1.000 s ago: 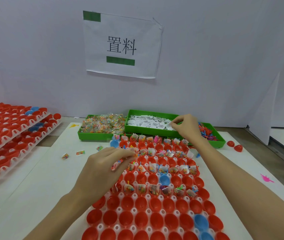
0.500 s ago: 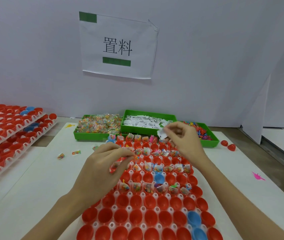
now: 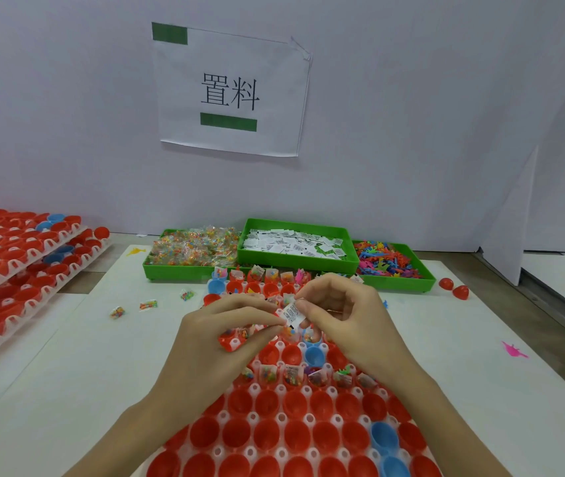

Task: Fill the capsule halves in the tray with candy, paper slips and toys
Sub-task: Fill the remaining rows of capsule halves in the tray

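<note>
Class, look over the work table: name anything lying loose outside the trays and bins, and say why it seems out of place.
Three candy packets lie loose on the table left of the tray, outside the candy bin. A pink toy lies stray at right, and two red capsule halves sit loose beside the toy bin.

green bins (image 3: 184,270) block far edge, stacked trays (image 3: 16,270) crowd left side
</note>
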Motion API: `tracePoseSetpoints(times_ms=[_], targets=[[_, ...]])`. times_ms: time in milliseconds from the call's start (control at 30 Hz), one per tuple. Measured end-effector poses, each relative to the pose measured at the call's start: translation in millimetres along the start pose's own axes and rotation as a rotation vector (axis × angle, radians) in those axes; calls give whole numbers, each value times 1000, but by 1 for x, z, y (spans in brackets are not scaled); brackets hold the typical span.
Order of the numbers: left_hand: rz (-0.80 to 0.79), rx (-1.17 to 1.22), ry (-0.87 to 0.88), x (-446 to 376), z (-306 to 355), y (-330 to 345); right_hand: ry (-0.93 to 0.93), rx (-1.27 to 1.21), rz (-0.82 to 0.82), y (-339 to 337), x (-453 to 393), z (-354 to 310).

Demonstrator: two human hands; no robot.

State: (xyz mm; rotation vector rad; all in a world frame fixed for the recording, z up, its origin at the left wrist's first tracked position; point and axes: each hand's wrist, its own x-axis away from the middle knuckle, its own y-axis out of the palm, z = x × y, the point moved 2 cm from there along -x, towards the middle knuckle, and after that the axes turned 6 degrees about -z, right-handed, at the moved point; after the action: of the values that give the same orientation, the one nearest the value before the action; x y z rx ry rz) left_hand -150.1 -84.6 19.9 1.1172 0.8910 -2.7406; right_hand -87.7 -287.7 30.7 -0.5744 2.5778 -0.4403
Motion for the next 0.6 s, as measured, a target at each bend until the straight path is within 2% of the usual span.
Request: tracePoseSetpoints(times_ms=[67, 167, 300, 433, 600], targets=[[-6, 13, -4, 0, 1, 0, -15, 13, -11, -1, -4, -4], [-5, -58, 21, 1, 0, -1, 0, 208, 54, -15, -28, 0], [3, -103, 25, 2, -2, -1, 163, 357, 207, -51, -84, 25], [-15, -172, 54, 3, -7, -2, 311, 509, 235, -69, -126, 61], [41, -223, 80, 2, -9, -7, 425, 485, 262, -73, -138, 88]])
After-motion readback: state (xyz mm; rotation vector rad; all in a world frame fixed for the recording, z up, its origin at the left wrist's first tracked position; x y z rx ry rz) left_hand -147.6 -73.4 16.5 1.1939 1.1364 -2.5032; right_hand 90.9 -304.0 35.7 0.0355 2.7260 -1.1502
